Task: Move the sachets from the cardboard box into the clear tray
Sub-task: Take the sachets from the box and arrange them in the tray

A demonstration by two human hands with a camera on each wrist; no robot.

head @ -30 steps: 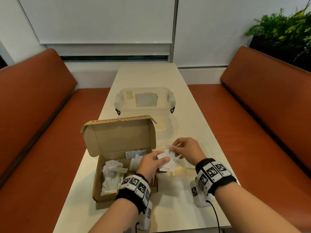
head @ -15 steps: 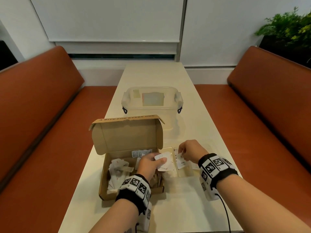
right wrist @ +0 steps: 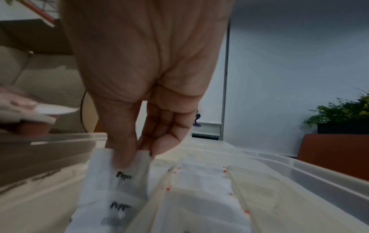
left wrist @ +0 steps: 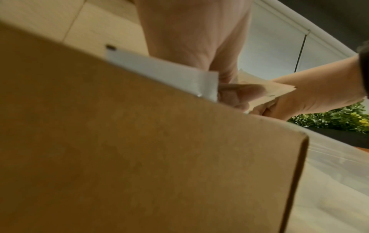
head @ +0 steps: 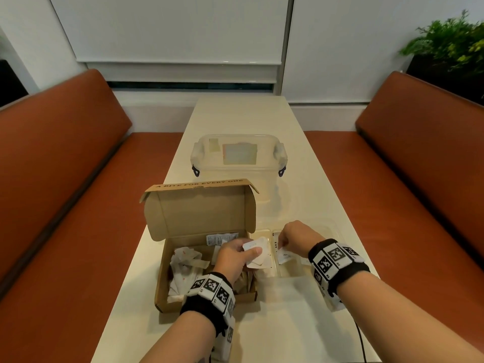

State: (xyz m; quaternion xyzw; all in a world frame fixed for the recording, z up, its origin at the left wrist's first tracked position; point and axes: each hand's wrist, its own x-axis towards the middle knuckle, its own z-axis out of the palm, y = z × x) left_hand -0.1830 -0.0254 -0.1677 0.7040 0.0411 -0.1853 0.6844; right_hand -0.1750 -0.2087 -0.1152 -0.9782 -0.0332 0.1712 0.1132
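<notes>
Seated at a long table (head: 288,323), between two orange benches (head: 65,192): a sorting job midway. Right hand (head: 296,235) down inside the clear tray (head: 269,268), thumb and fingers (right wrist: 127,148) pinched on the top edge of a white pepper sachet (right wrist: 117,181), apparently lowering it upright into a narrow compartment so that it files beside the sachets already standing in the next slot. Left hand (head: 235,255) hovering over the right side of the open cardboard box (head: 204,302), fingers clamped on a small fan of sachets (head: 258,254), probably kept close to the tray as a ready supply so the right hand can draw one at a time. More sachets loose in the box (head: 186,260), so the job looks far from finished. Box lid propped upright at the back, leaving the inside open to reach. Tray set touching or just beside the box, which keeps each transfer short. Beyond, a lidded clear tub (head: 239,155), apparently no part of this step; a green plant (head: 450,45) at far right. Right-wrist view blurred, print on the sachet only partly legible.
</notes>
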